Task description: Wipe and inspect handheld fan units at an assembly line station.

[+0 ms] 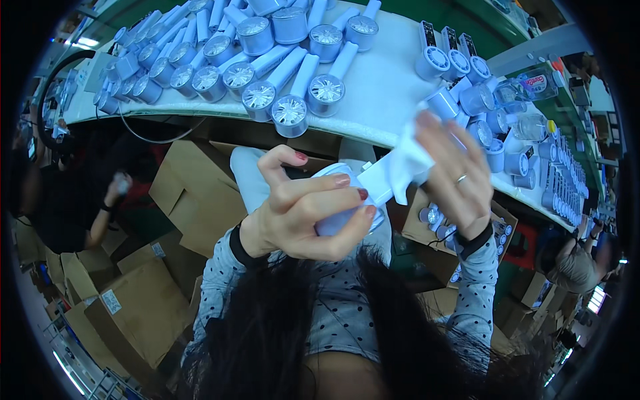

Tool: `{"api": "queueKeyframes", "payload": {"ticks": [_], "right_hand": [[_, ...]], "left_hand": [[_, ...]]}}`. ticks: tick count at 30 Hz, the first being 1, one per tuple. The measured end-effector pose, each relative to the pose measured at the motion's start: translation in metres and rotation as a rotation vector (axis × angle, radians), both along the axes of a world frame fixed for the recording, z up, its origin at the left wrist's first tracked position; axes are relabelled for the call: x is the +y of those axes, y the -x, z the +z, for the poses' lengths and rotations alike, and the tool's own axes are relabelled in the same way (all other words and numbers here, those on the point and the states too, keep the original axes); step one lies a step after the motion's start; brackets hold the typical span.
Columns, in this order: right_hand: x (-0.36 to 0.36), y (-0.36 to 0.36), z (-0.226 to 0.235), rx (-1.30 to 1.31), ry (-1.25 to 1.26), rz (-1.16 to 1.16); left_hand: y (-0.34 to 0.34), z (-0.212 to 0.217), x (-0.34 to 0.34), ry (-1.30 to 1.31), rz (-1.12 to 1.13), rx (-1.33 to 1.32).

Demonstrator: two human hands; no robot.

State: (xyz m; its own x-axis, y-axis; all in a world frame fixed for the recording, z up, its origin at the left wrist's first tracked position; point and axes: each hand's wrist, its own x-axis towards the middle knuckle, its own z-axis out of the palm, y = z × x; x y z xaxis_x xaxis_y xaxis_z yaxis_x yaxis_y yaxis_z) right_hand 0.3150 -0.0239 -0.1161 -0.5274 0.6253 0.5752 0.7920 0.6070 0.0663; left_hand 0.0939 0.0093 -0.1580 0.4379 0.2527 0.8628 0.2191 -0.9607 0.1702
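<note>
Left forearm (219, 277) rising from about 7 o'clock, its hand (307, 210) near centre with fingers bent toward 2 o'clock and the uppermost digit standing apart; right forearm (477, 283) rising from about 5 o'clock, its hand (453, 173) blurred, fingers angled toward 11 o'clock.

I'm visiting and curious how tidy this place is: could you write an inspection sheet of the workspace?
Surface: pale table, crowded at left and right, barer between.
Job's things: one held device, white cloth over its end; other devices on the table.
Clutter: bottles at right.
Hands: left hand grips the device; right hand, blurred, holds the cloth.
Cables: thin cable dips below the front edge.
Surroundings: cartons below; people on both sides.
</note>
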Motion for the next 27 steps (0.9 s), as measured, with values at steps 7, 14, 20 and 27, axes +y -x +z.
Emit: {"api": "queueKeyframes", "payload": {"ticks": [7,14,20,27], "right_hand": [[0.008,0.006,-0.002,0.033,0.026,0.124],[0.002,0.016,-0.001,0.139,0.177,0.191],[0.009,0.009,0.001,0.015,0.062,0.139],[0.001,-0.032,-0.03,0.557,-0.077,-0.164]], "left_hand": [[0.004,0.002,-0.002,-0.006,0.051,0.021],[-0.001,-0.003,0.002,-0.055,0.024,0.005],[0.004,0.0,0.0,-0.044,0.055,0.004],[0.005,-0.003,-0.004,-0.1,0.093,-0.181]]}}
